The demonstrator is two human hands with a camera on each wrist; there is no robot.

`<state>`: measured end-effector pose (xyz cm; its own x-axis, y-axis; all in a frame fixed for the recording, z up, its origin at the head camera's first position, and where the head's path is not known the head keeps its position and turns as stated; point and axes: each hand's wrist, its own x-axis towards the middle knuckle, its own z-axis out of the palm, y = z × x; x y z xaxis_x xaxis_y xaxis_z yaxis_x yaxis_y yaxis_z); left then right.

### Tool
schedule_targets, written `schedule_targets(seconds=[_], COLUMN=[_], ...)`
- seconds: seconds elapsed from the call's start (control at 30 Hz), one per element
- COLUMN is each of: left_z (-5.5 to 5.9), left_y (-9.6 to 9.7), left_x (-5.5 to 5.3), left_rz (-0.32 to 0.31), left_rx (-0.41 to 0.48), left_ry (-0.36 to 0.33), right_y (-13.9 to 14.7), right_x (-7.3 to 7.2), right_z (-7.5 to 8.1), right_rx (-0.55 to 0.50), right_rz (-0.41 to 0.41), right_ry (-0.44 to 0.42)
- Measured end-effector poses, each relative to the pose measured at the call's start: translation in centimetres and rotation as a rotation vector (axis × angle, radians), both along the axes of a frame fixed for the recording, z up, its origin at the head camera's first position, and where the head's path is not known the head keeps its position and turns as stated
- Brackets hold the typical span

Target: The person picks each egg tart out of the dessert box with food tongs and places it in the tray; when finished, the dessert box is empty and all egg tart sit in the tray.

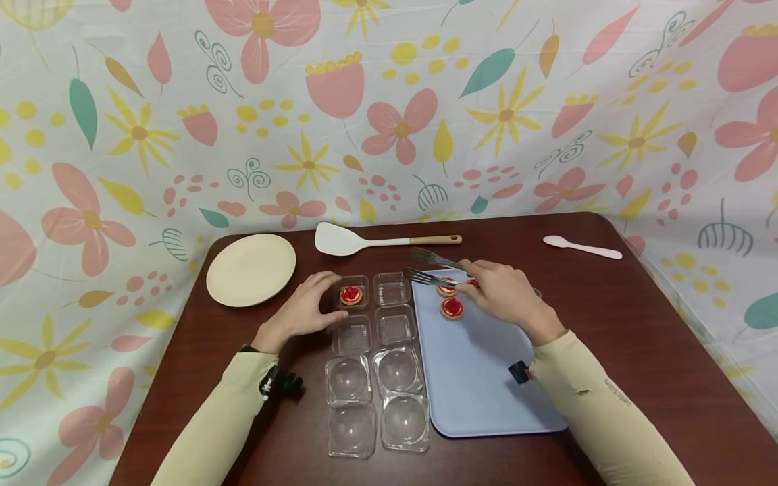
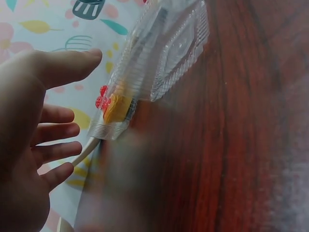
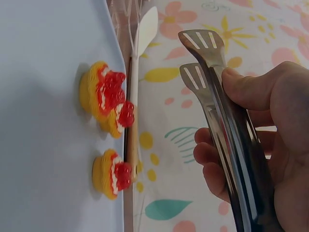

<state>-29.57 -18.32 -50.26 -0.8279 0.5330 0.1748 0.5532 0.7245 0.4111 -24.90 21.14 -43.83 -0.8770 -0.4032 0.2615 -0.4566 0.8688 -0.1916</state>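
Observation:
My left hand (image 1: 302,307) is beside the far-left clear plastic box (image 1: 365,281), its thumb and fingers spread around the near and far sides. A small red-topped tart (image 1: 350,295) sits in that box; it also shows through the clear wall (image 2: 116,107) in the left wrist view. My right hand (image 1: 507,293) grips metal tongs (image 3: 231,140) with slotted ends, held over the far part of the blue tray (image 1: 480,378). The tongs' two ends stand apart with nothing between them. Three tarts lie on the tray, among them a nearer tart (image 1: 452,308), below the tongs.
Other clear square boxes (image 1: 395,325) and pieces with round domes (image 1: 405,422) stand in two columns left of the tray. A cream plate (image 1: 251,270) lies at the far left, a white spatula (image 1: 340,239) behind the boxes, and a pink spoon (image 1: 583,247) at the far right.

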Motion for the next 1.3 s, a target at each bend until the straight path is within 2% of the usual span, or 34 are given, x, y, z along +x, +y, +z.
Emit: schedule_targets(seconds=[0.4,0.67,0.97,1.3], left_z=[-0.4,-0.7,-1.0,-1.2], left_y=[0.5,0.6,0.7,0.6], left_x=[-1.6,-2.0,-2.2,-2.5], left_rz=[0.001,0.003,0.004,-0.002], left_rx=[-0.016,-0.028,-0.045,-0.059], left_ry=[-0.05,-0.088,-0.084,-0.081], right_y=[-2.4,-4.4,-6.1,-7.9], right_x=[-1.0,-1.5,-1.9,-2.3], right_z=[0.0,-0.4,-0.7,-1.3], right_rx=[0.038,0.045,0.101,0.11], right_rz=[0.025,0.068,0.069,0.11], right_ry=[-0.023,-0.014,-0.075,-0.071])
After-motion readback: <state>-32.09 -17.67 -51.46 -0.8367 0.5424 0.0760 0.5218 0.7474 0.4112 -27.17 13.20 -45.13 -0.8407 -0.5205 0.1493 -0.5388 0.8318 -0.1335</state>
